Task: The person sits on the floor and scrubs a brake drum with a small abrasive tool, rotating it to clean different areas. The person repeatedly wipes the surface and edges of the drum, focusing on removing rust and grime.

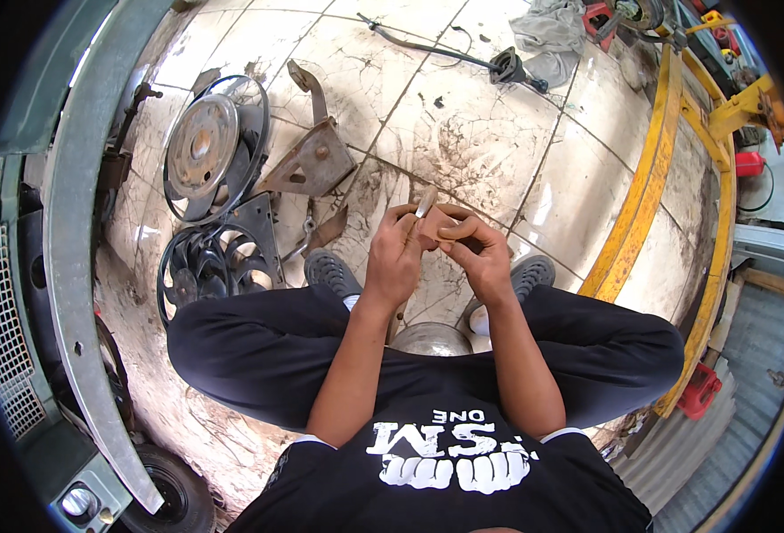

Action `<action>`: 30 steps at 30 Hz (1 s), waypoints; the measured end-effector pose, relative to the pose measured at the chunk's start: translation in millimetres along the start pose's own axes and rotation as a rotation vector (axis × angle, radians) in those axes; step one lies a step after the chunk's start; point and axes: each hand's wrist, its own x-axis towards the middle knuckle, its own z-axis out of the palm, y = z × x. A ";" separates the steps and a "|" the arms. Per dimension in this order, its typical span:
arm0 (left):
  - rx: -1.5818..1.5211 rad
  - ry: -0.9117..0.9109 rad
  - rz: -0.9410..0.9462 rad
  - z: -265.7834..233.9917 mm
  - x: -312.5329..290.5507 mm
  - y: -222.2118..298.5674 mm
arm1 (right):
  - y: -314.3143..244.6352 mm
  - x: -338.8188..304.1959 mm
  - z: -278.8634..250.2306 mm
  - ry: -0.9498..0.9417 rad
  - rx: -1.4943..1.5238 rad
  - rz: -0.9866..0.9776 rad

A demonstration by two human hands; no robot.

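Observation:
My left hand point(394, 253) is closed around a slim metal piece point(426, 202), whose pale, shiny end sticks up past the fingers. Close beside it, my right hand point(481, 251) pinches a small reddish-brown sheet point(434, 227) that looks like folded sandpaper. The sheet lies up against the metal piece, and the fingers of both hands nearly meet there. Most of the metal piece is hidden in the left hand. Both hands are held above the floor between my knees.
At left lie a fan shroud point(263, 235), a rusty round pulley point(201, 147) and a rusty pedal bracket point(316, 160). A grey bumper point(76, 231) curves along the left. A yellow steel frame point(636, 195) stands at right. Farther off lies a black lever with cable point(436, 49).

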 end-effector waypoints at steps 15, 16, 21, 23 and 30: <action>0.247 0.037 -0.031 -3.0 -4.9 4.0 | -11.4 5.4 11.5 0.237 -0.164 0.140; 0.243 0.038 -0.048 -3.8 -4.7 6.7 | -10.6 6.0 11.3 0.279 -0.140 0.132; 0.223 0.017 0.012 -6.4 -3.6 0.6 | -15.8 5.3 9.6 0.394 0.004 0.190; 0.207 -0.002 0.018 -6.5 -4.3 -0.6 | -15.1 3.1 7.1 0.347 0.059 0.228; 0.215 -0.004 0.045 0.5 -2.9 0.9 | -14.1 3.2 4.3 0.282 0.026 0.261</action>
